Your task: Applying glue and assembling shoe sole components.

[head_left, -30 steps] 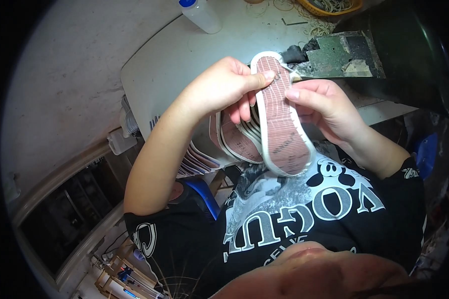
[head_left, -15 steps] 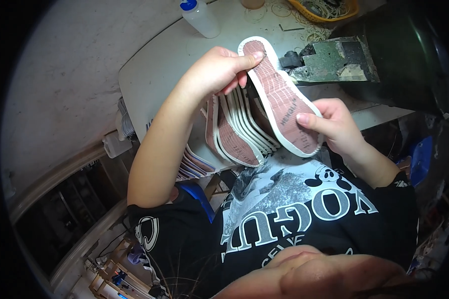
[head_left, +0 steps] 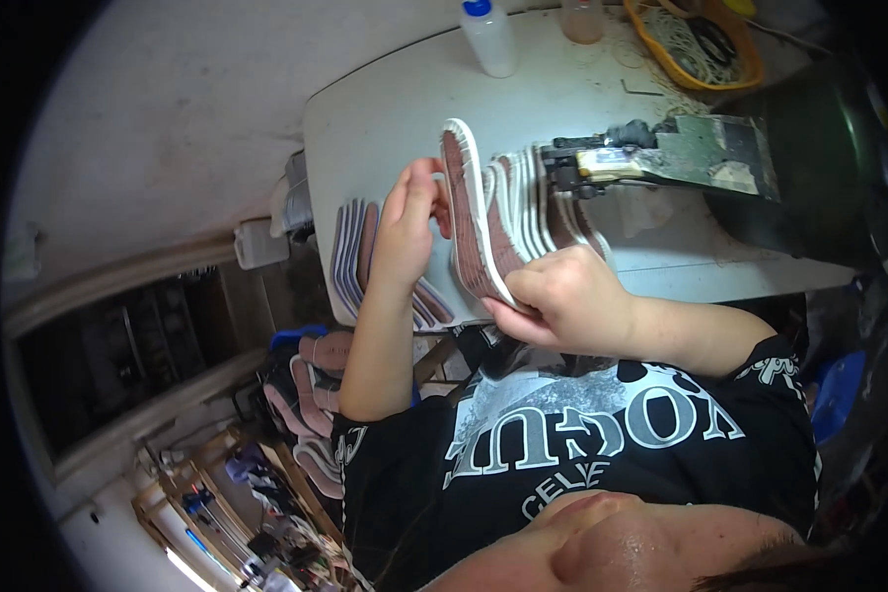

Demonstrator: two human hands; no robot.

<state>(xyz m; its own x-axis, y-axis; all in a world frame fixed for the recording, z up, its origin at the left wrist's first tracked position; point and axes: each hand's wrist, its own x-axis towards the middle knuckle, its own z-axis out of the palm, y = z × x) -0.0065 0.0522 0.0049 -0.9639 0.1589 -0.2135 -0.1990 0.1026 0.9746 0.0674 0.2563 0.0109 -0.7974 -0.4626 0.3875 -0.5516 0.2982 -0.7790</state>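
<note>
A shoe sole with a reddish-brown bottom and white rim is tilted on its edge above the table. Its near end is pinched by my right hand, fingers closed around it. My left hand is beside the sole's far part, fingers loosely stretched and apart; some fingertips come close to its edge, and whether they touch is hard to see. Behind the held sole, a row of similar white-rimmed soles leans together, partly hidden. Left of my left hand stands another row of soles with bluish edges.
A dark green machine reaches over the table from the right. At the back are a white bottle with blue cap, a small jar and a yellow basket of cord. More soles are piled low at left.
My right hand has brought the sole left and turned it from face-up to edge-on. My left hand has let go of its far end and moved down beside it. The view has shifted.
</note>
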